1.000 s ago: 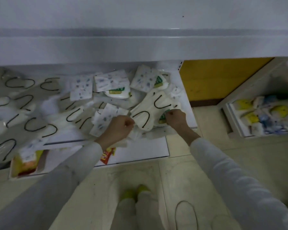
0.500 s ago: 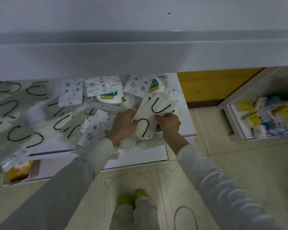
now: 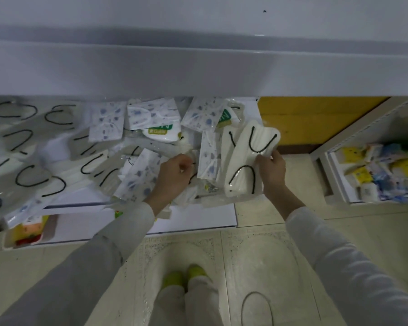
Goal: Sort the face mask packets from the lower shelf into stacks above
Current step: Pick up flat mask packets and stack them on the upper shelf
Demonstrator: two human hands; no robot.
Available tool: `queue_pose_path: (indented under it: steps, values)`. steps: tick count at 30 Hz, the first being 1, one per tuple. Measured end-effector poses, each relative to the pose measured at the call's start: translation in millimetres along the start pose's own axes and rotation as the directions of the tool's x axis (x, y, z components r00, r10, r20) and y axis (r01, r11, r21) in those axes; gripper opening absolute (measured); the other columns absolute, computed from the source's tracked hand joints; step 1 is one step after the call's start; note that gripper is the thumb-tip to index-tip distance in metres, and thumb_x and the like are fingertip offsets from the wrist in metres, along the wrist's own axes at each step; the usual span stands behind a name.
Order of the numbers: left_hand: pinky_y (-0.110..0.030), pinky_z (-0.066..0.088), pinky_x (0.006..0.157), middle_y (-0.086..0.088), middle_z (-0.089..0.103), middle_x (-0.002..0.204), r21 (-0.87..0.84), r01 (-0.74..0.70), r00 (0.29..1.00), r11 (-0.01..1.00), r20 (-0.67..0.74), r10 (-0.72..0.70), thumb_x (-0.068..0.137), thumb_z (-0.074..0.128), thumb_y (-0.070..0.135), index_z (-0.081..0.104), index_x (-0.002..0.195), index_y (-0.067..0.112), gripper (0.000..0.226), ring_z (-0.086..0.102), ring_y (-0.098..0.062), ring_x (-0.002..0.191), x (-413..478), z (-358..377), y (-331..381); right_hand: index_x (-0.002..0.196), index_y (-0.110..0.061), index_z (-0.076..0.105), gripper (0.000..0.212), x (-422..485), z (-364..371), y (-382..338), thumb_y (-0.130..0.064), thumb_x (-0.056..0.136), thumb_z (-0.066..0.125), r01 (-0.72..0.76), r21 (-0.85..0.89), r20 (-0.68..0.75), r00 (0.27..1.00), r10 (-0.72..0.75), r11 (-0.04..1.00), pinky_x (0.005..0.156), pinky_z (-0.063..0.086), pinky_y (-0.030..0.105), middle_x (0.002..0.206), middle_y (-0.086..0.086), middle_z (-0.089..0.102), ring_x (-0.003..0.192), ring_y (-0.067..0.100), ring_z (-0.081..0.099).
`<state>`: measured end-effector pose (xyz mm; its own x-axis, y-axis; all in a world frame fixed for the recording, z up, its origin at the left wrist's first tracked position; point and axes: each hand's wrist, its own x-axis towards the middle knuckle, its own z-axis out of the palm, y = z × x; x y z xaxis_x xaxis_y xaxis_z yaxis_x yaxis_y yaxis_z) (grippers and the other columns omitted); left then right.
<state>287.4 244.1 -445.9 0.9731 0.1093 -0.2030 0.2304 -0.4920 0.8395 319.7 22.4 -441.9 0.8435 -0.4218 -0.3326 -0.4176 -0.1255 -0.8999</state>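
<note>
Low overhanging upper shelf edge (image 3: 198, 71) above lower shelf (image 3: 78, 195) thick with packets (image 3: 108, 121); bare floor (image 3: 252, 212) rightward.

White sleeves (image 3: 97, 262), pale trousers (image 3: 196, 304) — shoes (image 3: 173, 280) (yellow-green)

Past the fingers (image 3: 186, 161) of the left hand (image 3: 172, 176), the upper shelf (image 3: 198, 71) hides the ends of the far packets (image 3: 151, 110); the green label (image 3: 160, 131) has print that is unreadably blurred
</note>
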Motion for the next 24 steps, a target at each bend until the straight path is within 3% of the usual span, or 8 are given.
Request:
queue_pose_path:
  steps: [4, 6, 9, 12, 15, 18, 20, 24]
  values:
    - [-0.034, 0.051, 0.086, -0.006, 0.068, 0.091, -0.169, 0.086, 0.993, 0.982, 0.092, -0.071, 0.094, 0.051, 0.013, 0.066, 0.091, 0.008, 0.016, 0.063, -0.021, 0.088, -3, 11, 7, 0.098, -0.004, 0.061, 0.018, 4, -1, 3, -0.001, 0.083, 0.053, -0.063, 0.098, 0.132, 0.990, 0.050, 0.993, 0.084, 0.049, 0.041, 0.093, 0.007, 0.064, 0.091, 0.027, 0.059]
    - [-0.035, 0.052, 0.086, -0.006, 0.067, 0.087, -0.304, 0.159, 0.978, 0.939, 0.179, -0.108, 0.097, 0.047, 0.013, 0.065, 0.092, 0.009, 0.019, 0.063, -0.022, 0.086, -5, 18, 14, 0.094, -0.008, 0.061, 0.016, 3, 2, 1, 0.002, 0.087, 0.051, -0.080, 0.134, 0.188, 0.981, 0.054, 0.988, 0.088, 0.049, 0.045, 0.095, 0.008, 0.064, 0.095, 0.028, 0.059]
    - [-0.038, 0.052, 0.084, -0.018, 0.067, 0.086, -0.372, 0.221, 0.958, 0.902, 0.254, -0.130, 0.097, 0.048, 0.022, 0.066, 0.090, 0.002, 0.028, 0.064, -0.029, 0.084, -5, 25, 20, 0.093, -0.010, 0.059, 0.019, 2, 9, -2, 0.005, 0.091, 0.047, -0.130, 0.201, 0.243, 0.967, 0.079, 0.971, 0.088, 0.052, 0.042, 0.095, 0.007, 0.064, 0.097, 0.027, 0.060]
    - [-0.034, 0.047, 0.074, -0.013, 0.058, 0.072, -0.363, 0.211, 0.962, 0.908, 0.241, -0.127, 0.093, 0.057, 0.018, 0.064, 0.079, 0.003, 0.021, 0.055, -0.022, 0.071, -3, 28, 19, 0.100, -0.007, 0.061, 0.015, 3, 16, -1, 0.001, 0.092, 0.050, -0.158, 0.201, 0.294, 0.951, 0.094, 0.967, 0.092, 0.051, 0.043, 0.100, 0.009, 0.066, 0.102, 0.029, 0.061]
    - [-0.037, 0.052, 0.078, -0.011, 0.069, 0.086, -0.429, 0.205, 0.972, 0.880, 0.193, -0.132, 0.082, 0.069, 0.005, 0.067, 0.092, 0.004, 0.010, 0.064, -0.020, 0.081, 0, 29, 19, 0.127, -0.011, 0.052, 0.040, 4, 20, -2, -0.013, 0.089, 0.062, -0.234, 0.077, 0.362, 0.912, 0.191, 0.969, 0.085, 0.054, 0.040, 0.118, 0.008, 0.062, 0.105, 0.026, 0.061]
    - [-0.026, 0.055, 0.080, 0.006, 0.071, 0.094, -0.503, 0.176, 0.984, 0.846, 0.110, -0.139, 0.076, 0.075, 0.006, 0.067, 0.099, 0.019, 0.027, 0.067, -0.009, 0.088, 6, 30, 17, 0.118, -0.010, 0.057, 0.038, 8, 19, 2, -0.005, 0.082, 0.069, -0.209, -0.019, 0.377, 0.904, 0.201, 0.978, 0.082, 0.056, 0.042, 0.112, 0.010, 0.064, 0.101, 0.028, 0.064]
    - [-0.024, 0.053, 0.081, 0.006, 0.070, 0.099, -0.475, 0.160, 0.987, 0.865, 0.061, -0.149, 0.081, 0.072, 0.011, 0.066, 0.105, 0.018, 0.026, 0.065, -0.006, 0.090, 10, 30, 14, 0.109, -0.008, 0.063, 0.033, 14, 15, 5, -0.002, 0.077, 0.072, -0.170, -0.055, 0.308, 0.934, 0.179, 0.984, 0.090, 0.053, 0.049, 0.110, 0.012, 0.066, 0.103, 0.033, 0.063]
    - [-0.035, 0.052, 0.085, -0.003, 0.070, 0.098, -0.244, 0.150, 0.988, 0.958, 0.061, -0.140, 0.087, 0.066, 0.021, 0.068, 0.103, 0.011, 0.019, 0.065, -0.016, 0.090, 20, 35, 3, 0.107, -0.004, 0.066, 0.032, 24, -1, 6, -0.001, 0.075, 0.074, -0.169, -0.098, 0.194, 0.963, 0.185, 0.981, 0.091, 0.052, 0.048, 0.107, 0.012, 0.067, 0.102, 0.033, 0.063]
